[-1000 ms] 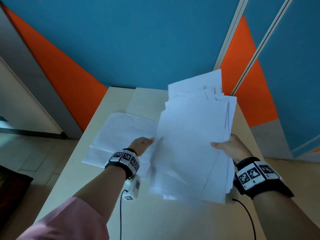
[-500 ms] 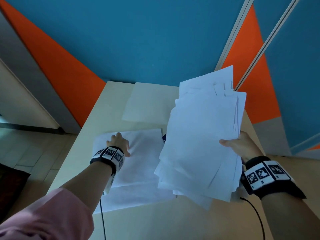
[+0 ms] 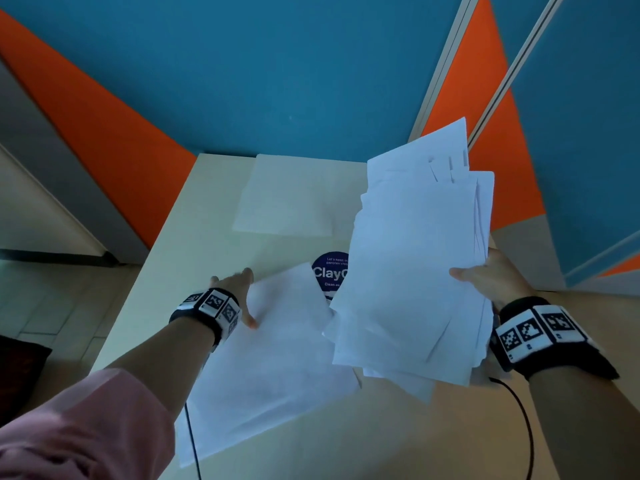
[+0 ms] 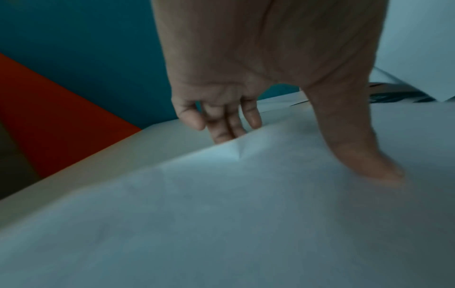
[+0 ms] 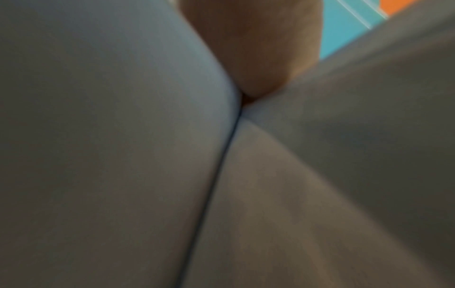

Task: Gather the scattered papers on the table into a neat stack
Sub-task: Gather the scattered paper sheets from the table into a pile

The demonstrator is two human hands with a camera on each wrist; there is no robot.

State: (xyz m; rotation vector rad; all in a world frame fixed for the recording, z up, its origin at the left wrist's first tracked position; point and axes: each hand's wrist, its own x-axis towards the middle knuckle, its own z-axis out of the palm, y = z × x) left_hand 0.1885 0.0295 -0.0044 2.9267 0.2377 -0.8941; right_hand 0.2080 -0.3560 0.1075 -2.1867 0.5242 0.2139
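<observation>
My right hand grips a thick, uneven stack of white papers by its right edge and holds it tilted above the right side of the table. The right wrist view shows only blurred paper against my palm. On the left, loose white sheets lie skewed on the table. My left hand pinches their far left edge. The left wrist view shows its fingers tucked under the sheet edge and the thumb pressed on top. One more sheet lies flat at the table's far end.
A round dark-blue sticker shows on the table between the loose sheets and the stack. Blue and orange wall panels stand right behind the far edge. A black cable runs from my right wrist over the near table. Floor lies to the left.
My left hand let go of the stack and moved left onto the loose sheets. It now grips their far edge; they have turned and slid right, uncovering the blue sticker.
</observation>
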